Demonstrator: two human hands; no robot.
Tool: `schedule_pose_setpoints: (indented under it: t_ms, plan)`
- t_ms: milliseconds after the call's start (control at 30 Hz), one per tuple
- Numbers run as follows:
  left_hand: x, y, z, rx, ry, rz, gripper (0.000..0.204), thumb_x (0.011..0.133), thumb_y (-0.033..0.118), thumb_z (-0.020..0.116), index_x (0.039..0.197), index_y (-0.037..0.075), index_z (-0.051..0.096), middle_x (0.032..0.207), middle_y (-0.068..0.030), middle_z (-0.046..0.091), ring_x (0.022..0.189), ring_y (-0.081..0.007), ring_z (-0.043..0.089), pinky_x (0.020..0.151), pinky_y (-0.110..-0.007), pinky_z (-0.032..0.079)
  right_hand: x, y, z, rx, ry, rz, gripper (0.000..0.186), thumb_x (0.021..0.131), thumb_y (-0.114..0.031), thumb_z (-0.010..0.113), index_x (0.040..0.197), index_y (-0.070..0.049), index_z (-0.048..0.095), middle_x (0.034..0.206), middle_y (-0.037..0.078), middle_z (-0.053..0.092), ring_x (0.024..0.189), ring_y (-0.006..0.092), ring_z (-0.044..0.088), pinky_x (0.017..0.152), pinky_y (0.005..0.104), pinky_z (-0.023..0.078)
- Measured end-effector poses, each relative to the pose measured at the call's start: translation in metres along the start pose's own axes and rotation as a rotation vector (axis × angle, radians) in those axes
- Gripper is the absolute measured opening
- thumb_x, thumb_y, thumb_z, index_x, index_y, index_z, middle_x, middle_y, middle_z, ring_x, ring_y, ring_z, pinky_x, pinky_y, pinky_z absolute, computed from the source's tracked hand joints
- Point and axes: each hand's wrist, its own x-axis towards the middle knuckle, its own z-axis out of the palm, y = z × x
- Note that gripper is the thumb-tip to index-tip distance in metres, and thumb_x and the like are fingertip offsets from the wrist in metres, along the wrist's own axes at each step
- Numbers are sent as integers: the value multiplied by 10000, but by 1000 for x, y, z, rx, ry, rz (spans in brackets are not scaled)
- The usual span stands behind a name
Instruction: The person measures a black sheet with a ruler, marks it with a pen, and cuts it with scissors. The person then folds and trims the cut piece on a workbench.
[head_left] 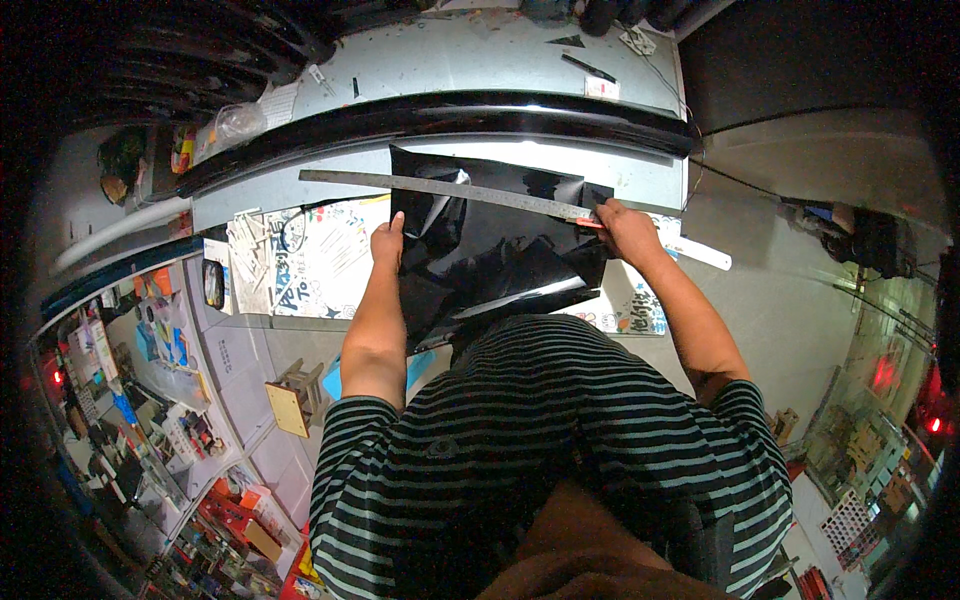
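Observation:
A glossy, creased sheet of black plastic film (pixel 490 240) spreads over the table in front of me and hangs toward my body. Across its upper part lies a long steel ruler (pixel 440 187). My left hand (pixel 388 240) is closed on the film's left edge, thumb up. At the film's right edge, my right hand (pixel 630 232) is closed on a small slim red tool (pixel 590 222) beside the ruler; its exact kind is too small to tell. Past that hand shows a pale rounded strip end (pixel 712 254) with a hole, seemingly the same ruler.
A long black roll (pixel 440 118) lies across the table beyond the film. Farther back are a dark pen-like tool (pixel 588 68) and a small white box (pixel 602 88). Printed white boards (pixel 330 250) lie under the film. A wooden stool (pixel 295 398) stands at left, near crowded shelves.

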Motion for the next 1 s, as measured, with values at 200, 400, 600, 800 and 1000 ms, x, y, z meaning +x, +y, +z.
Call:
schedule_pose_setpoints:
  t_ms: [200,400,600,800,1000]
  plan:
    - [3,-3,0,24,-11,-9,697,880,631,748,692,-29,627,652,-168,620,613,-281,556,647,-448,457,-1,2,6,-8,-10,-1,307,860,-166,727,1139,-86,630,1029,138,650,875,369,715,705,492,581]
    - [8,-8,6,54,10,-65,715,846,668,757,717,-29,659,695,-188,659,663,-286,627,685,-447,492,6,10,20,-4,-10,53,309,837,-172,752,1106,-89,624,1036,141,639,864,398,697,721,508,577]
    - [21,-27,15,-87,-59,-113,655,861,623,770,894,-31,741,834,-153,744,767,-257,691,754,-397,527,15,19,23,-8,23,28,312,842,-170,735,1123,-86,629,1064,143,644,869,401,699,728,509,580]
    - [12,-29,0,-303,-211,-92,526,925,504,769,929,-21,748,816,-95,724,733,-187,632,715,-357,506,26,27,24,-35,0,53,355,850,-164,728,1187,-95,639,1107,147,646,892,402,698,755,497,585]
    - [-3,-5,-5,-127,-109,-69,591,939,560,725,870,-27,722,790,-130,698,722,-210,620,719,-389,503,36,35,31,3,-8,82,353,840,-136,746,1172,-81,639,1112,151,641,937,401,693,796,492,579]
